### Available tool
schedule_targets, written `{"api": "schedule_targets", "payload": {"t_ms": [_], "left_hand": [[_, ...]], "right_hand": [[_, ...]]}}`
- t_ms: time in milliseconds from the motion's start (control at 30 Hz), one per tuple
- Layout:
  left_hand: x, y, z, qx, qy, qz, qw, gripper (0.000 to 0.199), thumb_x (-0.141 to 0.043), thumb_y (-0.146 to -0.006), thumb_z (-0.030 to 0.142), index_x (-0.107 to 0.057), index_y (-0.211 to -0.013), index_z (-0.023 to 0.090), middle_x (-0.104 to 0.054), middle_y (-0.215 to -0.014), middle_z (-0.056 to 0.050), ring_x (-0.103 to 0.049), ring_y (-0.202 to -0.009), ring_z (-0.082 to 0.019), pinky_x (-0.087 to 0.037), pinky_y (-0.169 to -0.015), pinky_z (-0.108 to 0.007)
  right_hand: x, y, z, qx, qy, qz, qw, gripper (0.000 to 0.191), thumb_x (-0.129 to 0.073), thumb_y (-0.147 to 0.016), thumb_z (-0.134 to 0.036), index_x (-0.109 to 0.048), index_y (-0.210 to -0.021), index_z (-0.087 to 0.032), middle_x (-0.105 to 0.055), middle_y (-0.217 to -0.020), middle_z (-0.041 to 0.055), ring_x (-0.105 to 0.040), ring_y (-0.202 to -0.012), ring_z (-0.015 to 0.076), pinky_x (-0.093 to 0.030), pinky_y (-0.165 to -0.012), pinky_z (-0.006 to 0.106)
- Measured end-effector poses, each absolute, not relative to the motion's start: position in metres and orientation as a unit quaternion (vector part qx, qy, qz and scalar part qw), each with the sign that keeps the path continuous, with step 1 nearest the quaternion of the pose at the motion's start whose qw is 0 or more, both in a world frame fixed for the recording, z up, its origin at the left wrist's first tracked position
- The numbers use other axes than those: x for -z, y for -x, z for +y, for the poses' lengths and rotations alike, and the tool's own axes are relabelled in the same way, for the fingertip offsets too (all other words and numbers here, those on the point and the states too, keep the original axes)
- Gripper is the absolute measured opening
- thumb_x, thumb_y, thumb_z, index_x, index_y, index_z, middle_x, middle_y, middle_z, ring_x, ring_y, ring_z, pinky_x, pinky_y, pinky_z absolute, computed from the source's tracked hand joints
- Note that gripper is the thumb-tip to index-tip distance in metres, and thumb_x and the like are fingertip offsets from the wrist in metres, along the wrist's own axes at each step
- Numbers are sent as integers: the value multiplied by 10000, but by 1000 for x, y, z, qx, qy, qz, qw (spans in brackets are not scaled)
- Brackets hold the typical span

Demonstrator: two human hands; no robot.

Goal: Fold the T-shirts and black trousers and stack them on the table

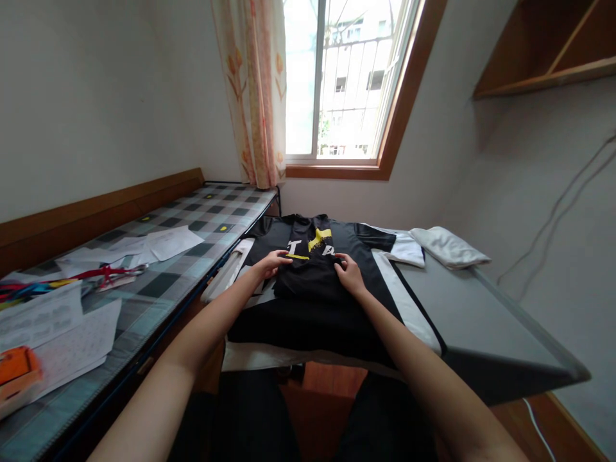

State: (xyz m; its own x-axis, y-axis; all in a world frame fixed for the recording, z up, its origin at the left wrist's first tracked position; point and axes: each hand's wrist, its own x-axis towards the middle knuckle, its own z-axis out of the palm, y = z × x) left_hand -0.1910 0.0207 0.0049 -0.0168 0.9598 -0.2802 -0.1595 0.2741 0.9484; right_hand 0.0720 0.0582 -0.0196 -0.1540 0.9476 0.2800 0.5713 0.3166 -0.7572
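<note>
A black garment [308, 281] with yellow and white printing lies in a compact bundle in the middle. Its exact kind is hard to make out. My left hand [271, 264] pinches its left edge, close to a thin yellow stripe, while my right hand [350, 272] grips the right edge near a white printed letter. Beneath the bundle, a larger black T-shirt [308, 325] with white side panels is spread flat, one black-and-white sleeve [408, 248] reaching right. My fingertips are partly hidden by the dark fabric.
The T-shirt covers part of a grey table [491, 314], where a white folded cloth [447, 247] lies at the back right. On the left, a checked mattress [158, 282] carries papers [173, 244], colourful ribbons [43, 289] and an orange item [19, 369]. A window and curtain [257, 96] are behind.
</note>
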Motion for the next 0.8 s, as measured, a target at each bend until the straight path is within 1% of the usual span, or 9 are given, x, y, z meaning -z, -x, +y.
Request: {"api": "schedule_targets", "payload": {"t_ms": [67, 100, 200, 267, 333, 433, 567, 667, 800], "left_hand": [[-2, 188, 22, -492, -372, 483, 621, 612, -738, -689, 35, -543, -1257, 152, -685, -1074, -97, -687, -831, -158, -555, -729, -243], [-1, 187, 23, -500, -366, 465, 633, 577, -721, -714, 43, -548, -1252, 159, -685, -1076, -92, -689, -838, -155, -556, -745, -245], [2, 186, 29, -480, -333, 476, 658, 499, -631, -774, 13, -541, -1246, 151, -697, -983, -75, -693, -772, -140, -561, -704, -237], [3, 186, 35, -444, -321, 518, 657, 491, -582, -784, -9, -529, -1248, 141, -698, -907, -67, -689, -703, -142, -560, -642, -239], [4, 188, 40, -418, -323, 549, 648, 483, -570, -781, -8, -532, -1238, 143, -697, -873, -62, -682, -658, -149, -553, -598, -245], [5, 192, 44, -410, -332, 557, 641, 447, -601, -766, 17, -556, -1192, 145, -697, -855, -58, -672, -636, -152, -544, -576, -244], [5, 195, 39, -405, -345, 541, 651, 400, -619, -763, 55, -562, -1145, 155, -689, -863, -54, -666, -656, -143, -541, -612, -250], [4, 190, 33, -417, -409, 580, 568, 402, -640, -737, 70, -566, -1127, 139, -679, -928, -81, -660, -705, -151, -531, -653, -258], [4, 183, 28, -452, -464, 632, 426, 577, -656, -654, 18, -531, -1204, 143, -644, -1002, -74, -619, -770, -149, -486, -663, -229]], "right_hand": [[20, -74, 58, -277, 509, -713, 395, 402, -461, -847, -303, -566, -1205, -152, -622, -687, 5, -582, -636, 181, -466, -684, 311], [20, -75, 58, -279, 513, -711, 392, 394, -462, -849, -295, -569, -1200, -153, -626, -684, 5, -590, -647, 184, -467, -692, 316], [21, -77, 59, -242, 555, -713, 354, 337, -507, -832, -242, -604, -1152, -193, -685, -845, 46, -635, -860, 218, -454, -829, 369], [21, -76, 59, -219, 573, -717, 331, 322, -510, -846, -231, -608, -1153, -228, -695, -978, 62, -619, -1002, 236, -421, -907, 411], [22, -75, 59, -213, 579, -719, 321, 325, -488, -867, -231, -601, -1172, -245, -694, -1024, 63, -608, -1050, 240, -404, -937, 430], [23, -74, 60, -218, 574, -717, 331, 329, -476, -863, -226, -615, -1162, -235, -697, -996, 61, -621, -1017, 236, -415, -928, 417], [21, -77, 64, -232, 554, -725, 338, 357, -445, -872, -247, -613, -1185, -216, -697, -863, 46, -643, -866, 225, -464, -832, 375], [18, -79, 61, -178, 583, -738, 290, 342, -475, -882, -265, -610, -1193, -215, -693, -931, 77, -629, -913, 247, -455, -825, 374], [15, -82, 53, -57, 605, -759, 233, 361, -510, -894, -286, -580, -1238, -200, -647, -1111, 145, -578, -1037, 308, -424, -850, 412]]}}
